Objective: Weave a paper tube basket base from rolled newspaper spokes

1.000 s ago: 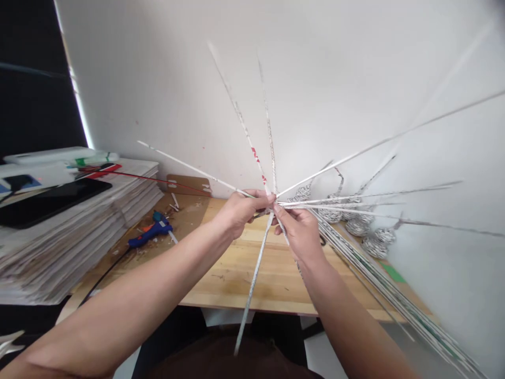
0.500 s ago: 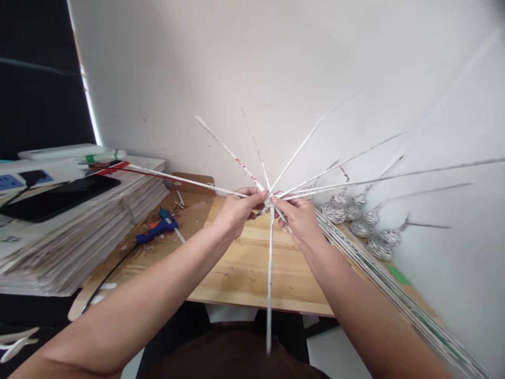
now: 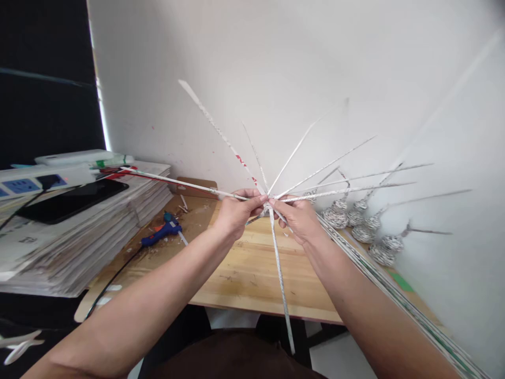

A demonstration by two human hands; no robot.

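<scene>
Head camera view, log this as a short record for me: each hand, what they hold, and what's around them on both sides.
Left hand: pinching the sticks near where they meet
Right hand: pinching close beside the left, at the same spot
Sticks: mostly white, fanning out in several directions; one has red marks
Table: wooden, below the hands
Left side: blue glue gun; paper stack with a black phone on top
Right side: stick bundle; woven pieces
</scene>
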